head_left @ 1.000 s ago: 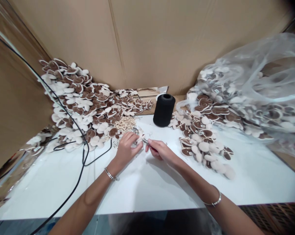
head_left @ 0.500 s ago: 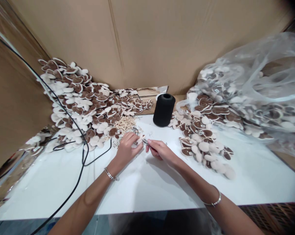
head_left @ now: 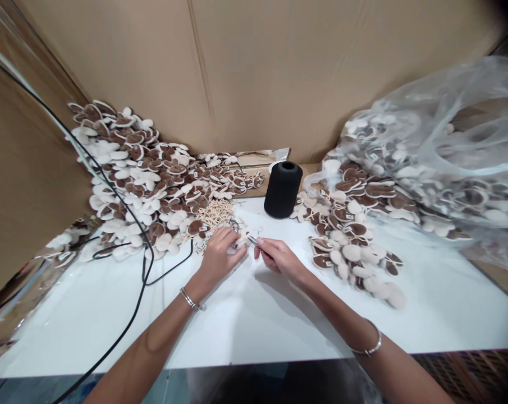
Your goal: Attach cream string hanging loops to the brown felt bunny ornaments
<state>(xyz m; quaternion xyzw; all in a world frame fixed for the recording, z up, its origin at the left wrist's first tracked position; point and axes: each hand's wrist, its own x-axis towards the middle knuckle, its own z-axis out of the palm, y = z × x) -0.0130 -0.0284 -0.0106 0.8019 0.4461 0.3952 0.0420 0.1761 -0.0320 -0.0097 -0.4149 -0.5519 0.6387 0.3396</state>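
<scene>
Near the middle of the white table [head_left: 211, 331], my left hand [head_left: 222, 249] pinches a small pale plush piece [head_left: 241, 240], partly covered by the fingers. Just to its right, my right hand [head_left: 274, 255] is closed on a slim metal tool [head_left: 252, 240], whose tip points at the plush piece. The tool's exact kind is too small to tell. Beyond my left hand lies a heap of short cream strips [head_left: 215, 213]. A black thread cone [head_left: 283, 189] stands upright behind my right hand.
A large heap of brown and white plush pieces [head_left: 144, 179] covers the back left. More plush pieces [head_left: 350, 235] lie at the right, beside a clear plastic bag [head_left: 460, 146] full of them. A black cable [head_left: 141, 292] crosses the left side. Cardboard [head_left: 270, 73] walls the back.
My right hand and the metal tool have shifted very slightly to the right. My left hand keeps its place and its pinch.
</scene>
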